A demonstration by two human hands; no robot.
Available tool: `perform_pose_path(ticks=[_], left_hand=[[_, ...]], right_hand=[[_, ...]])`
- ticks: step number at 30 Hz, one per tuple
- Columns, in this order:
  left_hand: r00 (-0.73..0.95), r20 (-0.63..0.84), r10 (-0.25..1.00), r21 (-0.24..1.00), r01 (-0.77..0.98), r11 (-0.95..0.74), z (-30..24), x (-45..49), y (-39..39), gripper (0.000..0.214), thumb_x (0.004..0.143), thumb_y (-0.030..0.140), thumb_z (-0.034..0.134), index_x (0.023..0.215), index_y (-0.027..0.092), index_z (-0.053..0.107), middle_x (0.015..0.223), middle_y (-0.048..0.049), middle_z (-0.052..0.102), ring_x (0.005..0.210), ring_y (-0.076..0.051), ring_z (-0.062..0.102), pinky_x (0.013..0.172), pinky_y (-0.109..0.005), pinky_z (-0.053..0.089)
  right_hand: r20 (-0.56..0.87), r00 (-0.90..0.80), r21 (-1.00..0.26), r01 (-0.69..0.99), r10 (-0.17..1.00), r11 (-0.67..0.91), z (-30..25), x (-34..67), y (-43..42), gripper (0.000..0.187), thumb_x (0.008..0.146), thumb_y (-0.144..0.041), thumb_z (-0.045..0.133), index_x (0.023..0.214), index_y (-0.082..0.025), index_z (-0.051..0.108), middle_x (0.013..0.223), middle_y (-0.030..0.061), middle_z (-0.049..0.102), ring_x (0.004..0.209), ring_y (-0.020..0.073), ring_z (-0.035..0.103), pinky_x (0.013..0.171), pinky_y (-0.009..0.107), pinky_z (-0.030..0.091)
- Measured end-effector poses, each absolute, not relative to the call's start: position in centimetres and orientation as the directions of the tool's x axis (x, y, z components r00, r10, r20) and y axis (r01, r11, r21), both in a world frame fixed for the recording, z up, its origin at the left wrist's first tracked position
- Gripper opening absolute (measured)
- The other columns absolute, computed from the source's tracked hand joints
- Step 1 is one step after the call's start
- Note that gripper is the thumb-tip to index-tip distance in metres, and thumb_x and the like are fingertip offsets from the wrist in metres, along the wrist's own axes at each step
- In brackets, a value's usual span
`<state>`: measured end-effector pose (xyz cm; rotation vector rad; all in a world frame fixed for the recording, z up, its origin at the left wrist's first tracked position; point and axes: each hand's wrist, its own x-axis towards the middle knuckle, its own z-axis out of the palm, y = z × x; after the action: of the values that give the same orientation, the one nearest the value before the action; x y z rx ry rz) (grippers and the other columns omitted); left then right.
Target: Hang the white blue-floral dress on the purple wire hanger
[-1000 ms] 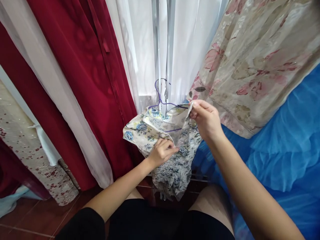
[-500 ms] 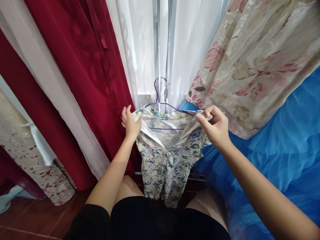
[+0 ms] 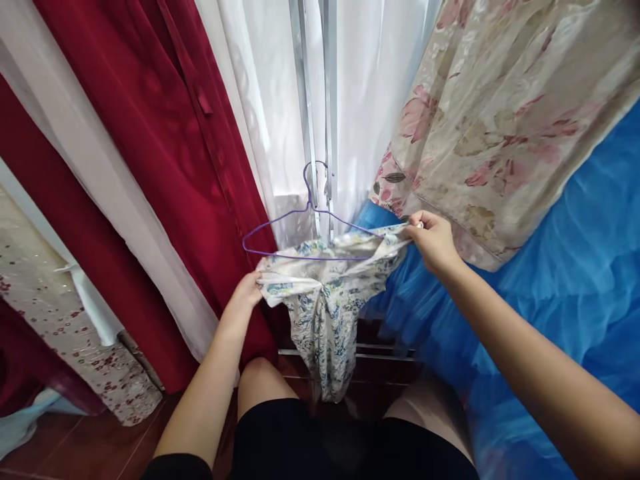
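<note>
A white garment with a blue flower print (image 3: 325, 307) hangs in front of me, stretched between both hands. My left hand (image 3: 247, 293) is closed on its left edge, just below the left arm of a thin purple wire hanger (image 3: 300, 230). My right hand (image 3: 434, 239) pinches the garment's right corner by the hanger's right end. The hanger's left arm is bare; its right arm lies against the cloth. Its hook catches on a metal window frame (image 3: 315, 113).
Dark red curtain (image 3: 165, 173) and white sheer fabric (image 3: 90, 167) hang at the left. A beige cloth with pink flowers (image 3: 505, 113) hangs at the upper right, blue tulle (image 3: 565, 287) below it. My knees and black shorts (image 3: 320, 440) are at the bottom.
My left hand has dropped lower with the garment's left edge, so the hanger's left arm now shows bare. My right hand has stayed at the right corner, pulling the cloth out wider.
</note>
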<state>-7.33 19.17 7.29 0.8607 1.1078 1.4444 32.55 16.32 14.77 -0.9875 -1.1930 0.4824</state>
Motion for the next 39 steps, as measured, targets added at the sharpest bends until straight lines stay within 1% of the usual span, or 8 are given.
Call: perform_pose_path(ticks=[6,13,18,24,27,31,36,39], left_hand=[[0.089,-0.302,0.949,0.827,-0.471,0.307,3.5,-1.5,14.7,0.02,0.067,0.005,0.06,0.086,0.011,0.065,0.069,-0.0065,0.07,0.058,-0.018,0.068,0.062,-0.029,0.057],[0.168,-0.122,0.978,0.734,-0.648,0.203,6.6,5.8,9.7,0.025,0.076,0.016,0.071,0.1,0.012,0.068,0.091,-0.0088,0.075,0.093,-0.025,0.073,0.093,-0.038,0.057],[0.416,0.326,0.849,0.935,-0.274,-0.225,10.0,8.7,3.9,0.023,0.091,0.027,0.065,0.112,0.018,0.069,0.128,-0.0108,0.067,0.123,-0.028,0.062,0.109,-0.042,0.047],[0.467,0.539,0.701,0.726,0.165,-0.668,11.4,6.4,3.8,0.033,0.099,0.035,0.055,0.13,0.022,0.06,0.143,-0.0131,0.055,0.136,-0.028,0.05,0.118,-0.043,0.037],[0.633,0.36,0.685,0.848,0.083,-0.523,9.7,5.3,5.4,0.052,0.099,0.045,0.055,0.145,0.024,0.047,0.139,-0.013,0.06,0.131,-0.029,0.055,0.111,-0.043,0.044],[0.875,0.039,0.483,0.911,0.167,-0.377,6.9,4.6,6.1,0.046,0.094,0.052,0.062,0.125,0.018,0.066,0.103,-0.0091,0.073,0.094,-0.025,0.069,0.088,-0.037,0.055],[0.728,0.316,0.608,0.84,0.083,-0.536,6.9,5.3,6.2,0.078,0.087,0.04,0.073,0.155,0.027,0.037,0.151,-0.0136,0.048,0.139,-0.029,0.048,0.117,-0.046,0.038],[0.747,0.485,0.455,0.746,-0.083,-0.66,7.9,6.6,6.0,0.067,0.083,0.032,0.076,0.144,0.023,0.049,0.154,-0.0148,0.046,0.144,-0.032,0.042,0.122,-0.048,0.031]], right_hand=[[0.342,0.286,-0.934,0.21,0.895,0.29,7.9,34.0,14.8,0.011,0.056,-0.019,0.054,0.062,-0.022,0.045,0.055,-0.0073,0.039,0.052,0.01,0.035,0.051,0.025,0.026],[0.181,-0.031,-0.818,0.55,0.983,0.167,4.7,33.2,8.9,0.029,0.08,-0.048,0.068,0.078,-0.019,0.073,0.079,0.0055,0.068,0.086,0.0241,0.059,0.085,0.038,0.045],[-0.06,-0.476,-0.996,-0.028,0.877,-0.083,8.0,27.9,4.5,0.082,0.088,-0.087,0.03,0.102,-0.018,0.073,0.103,0.0115,0.074,0.1,0.028,0.066,0.095,0.046,0.048],[-0.068,-0.666,-0.935,-0.217,0.743,-0.281,10.1,25.8,2.9,0.039,0.087,-0.053,0.07,0.093,-0.015,0.067,0.073,0.0044,0.071,0.068,0.0189,0.069,0.074,0.033,0.057],[-0.092,-0.828,-0.97,-0.051,0.554,-0.237,12.1,26.6,3.3,0.031,0.078,-0.039,0.082,0.084,-0.014,0.065,0.064,-0.0004,0.065,0.056,0.0128,0.062,0.058,0.024,0.053],[-0.251,-0.873,-0.96,0.279,0.418,0.007,15.8,28.9,4.5,0.024,0.074,-0.028,0.083,0.074,-0.012,0.065,0.06,-0.0035,0.059,0.05,0.0072,0.052,0.048,0.018,0.044],[-0.209,-0.78,-0.901,0.388,0.59,0.193,17.8,29.4,3.6,0.015,0.076,-0.022,0.069,0.07,-0.015,0.058,0.059,-0.006,0.049,0.05,0.0067,0.042,0.045,0.019,0.037],[-0.065,-0.785,-0.8,0.41,0.615,0.438,17.4,27.3,1.1,0.023,0.067,-0.013,0.062,0.059,-0.019,0.042,0.054,-0.0083,0.039,0.048,0.0056,0.032,0.044,0.019,0.028]])
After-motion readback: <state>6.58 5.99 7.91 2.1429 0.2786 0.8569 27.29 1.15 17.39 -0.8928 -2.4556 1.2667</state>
